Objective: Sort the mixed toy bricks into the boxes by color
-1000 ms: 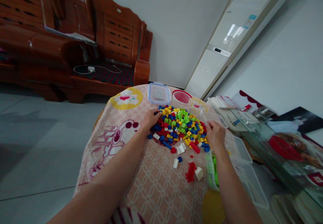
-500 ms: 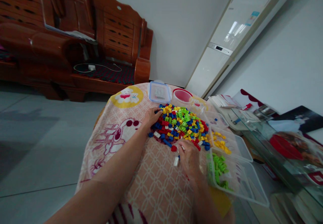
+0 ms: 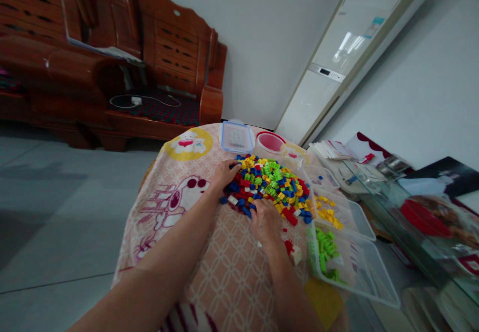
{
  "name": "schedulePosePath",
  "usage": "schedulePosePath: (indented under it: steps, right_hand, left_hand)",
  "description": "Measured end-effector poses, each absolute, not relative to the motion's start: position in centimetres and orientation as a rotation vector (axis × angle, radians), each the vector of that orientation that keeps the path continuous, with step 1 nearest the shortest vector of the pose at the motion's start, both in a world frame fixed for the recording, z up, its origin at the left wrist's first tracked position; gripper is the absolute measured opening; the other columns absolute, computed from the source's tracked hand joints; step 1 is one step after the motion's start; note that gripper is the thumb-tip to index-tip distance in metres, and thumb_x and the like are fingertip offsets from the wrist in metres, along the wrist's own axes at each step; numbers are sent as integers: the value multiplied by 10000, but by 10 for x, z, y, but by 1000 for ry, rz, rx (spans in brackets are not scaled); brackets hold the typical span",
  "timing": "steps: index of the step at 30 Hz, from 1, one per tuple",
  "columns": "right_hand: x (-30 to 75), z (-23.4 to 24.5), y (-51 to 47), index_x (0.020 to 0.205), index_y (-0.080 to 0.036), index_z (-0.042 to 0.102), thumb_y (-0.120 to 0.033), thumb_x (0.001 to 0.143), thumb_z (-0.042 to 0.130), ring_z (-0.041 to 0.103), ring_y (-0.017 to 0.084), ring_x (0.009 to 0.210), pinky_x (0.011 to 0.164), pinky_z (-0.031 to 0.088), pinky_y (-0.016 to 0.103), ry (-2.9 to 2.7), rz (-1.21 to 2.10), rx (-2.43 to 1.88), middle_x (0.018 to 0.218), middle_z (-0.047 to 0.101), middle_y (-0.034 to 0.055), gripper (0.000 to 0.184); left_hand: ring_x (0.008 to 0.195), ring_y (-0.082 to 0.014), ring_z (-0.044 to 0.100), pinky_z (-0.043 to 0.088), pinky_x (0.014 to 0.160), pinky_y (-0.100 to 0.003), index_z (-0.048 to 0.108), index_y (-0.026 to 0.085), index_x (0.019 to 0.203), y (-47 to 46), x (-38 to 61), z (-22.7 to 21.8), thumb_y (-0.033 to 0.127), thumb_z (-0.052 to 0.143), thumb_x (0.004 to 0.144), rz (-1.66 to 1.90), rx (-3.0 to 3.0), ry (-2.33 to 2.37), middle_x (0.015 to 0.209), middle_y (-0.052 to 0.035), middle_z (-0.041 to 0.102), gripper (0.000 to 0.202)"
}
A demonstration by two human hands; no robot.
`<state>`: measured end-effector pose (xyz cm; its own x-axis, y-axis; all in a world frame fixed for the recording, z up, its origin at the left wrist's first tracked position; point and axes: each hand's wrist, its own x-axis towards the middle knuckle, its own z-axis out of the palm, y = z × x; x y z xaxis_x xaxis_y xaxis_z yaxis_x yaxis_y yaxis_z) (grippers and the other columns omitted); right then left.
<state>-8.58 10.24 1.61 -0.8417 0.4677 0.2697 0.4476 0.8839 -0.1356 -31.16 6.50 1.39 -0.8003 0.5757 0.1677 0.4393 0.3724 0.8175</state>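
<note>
A heap of small toy building bricks (image 3: pixel 279 177) in red, blue, yellow, green and white lies on the cloth-covered round table. At the heap's left edge rests my left hand (image 3: pixel 223 173), its fingers loosely apart and touching bricks. My right hand (image 3: pixel 266 219) is at the front edge, with thumb and fingertips closed at a blue brick (image 3: pixel 247 212); the fingertips are partly hidden. Red bricks (image 3: pixel 289 246) and a white brick (image 3: pixel 296 255) lie apart from the heap, right of my right wrist.
Clear plastic boxes stand at the right: one holds green bricks (image 3: pixel 326 249), another yellow bricks (image 3: pixel 329 214). At the back are a blue-rimmed lidded box (image 3: pixel 237 137) and a red-rimmed round tub (image 3: pixel 270 142). A glass-topped stand (image 3: pixel 392 204) adjoins the table's right side.
My right hand has moved left and slightly forward along the heap's front edge, uncovering red and white bricks at its right. My left hand has stayed in place.
</note>
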Motion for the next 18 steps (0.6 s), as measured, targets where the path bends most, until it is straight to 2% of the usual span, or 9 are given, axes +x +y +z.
schedulePosePath:
  steps: [5, 10, 14, 18]
  right_hand:
    - [-83, 12, 102, 914, -226, 649, -169, 905, 586, 591, 232, 986, 853, 423, 326, -2734, 122, -687, 971, 696, 70, 86]
    - [-79, 24, 102, 855, -228, 660, -154, 866, 600, 639, 211, 880, 756, 425, 289, -2639, 189, -762, 889, 717, 55, 96]
    - [-70, 45, 122, 838, -239, 695, -161, 839, 583, 672, 182, 744, 685, 441, 264, -2525, 385, -824, 781, 737, 27, 136]
    - [-59, 59, 172, 796, -224, 717, -232, 780, 601, 675, 185, 636, 603, 481, 261, -2404, 630, -911, 678, 721, 22, 117]
  left_hand:
    - [1099, -241, 694, 508, 1013, -310, 771, 187, 1180, 65, -311, 15, 290, 580, 908, 1400, 920, 2487, 1194, -64, 763, 348]
    - [1109, -234, 689, 506, 1010, -304, 773, 197, 1170, 65, -312, 15, 295, 582, 900, 1417, 935, 2475, 1202, -56, 761, 344]
    - [1091, -231, 693, 508, 1004, -308, 774, 212, 1167, 66, -312, 14, 289, 579, 893, 1426, 916, 2472, 1184, -47, 768, 344]
    - [1105, -239, 692, 507, 1003, -307, 772, 200, 1173, 65, -312, 13, 300, 578, 893, 1432, 924, 2473, 1192, -60, 764, 356]
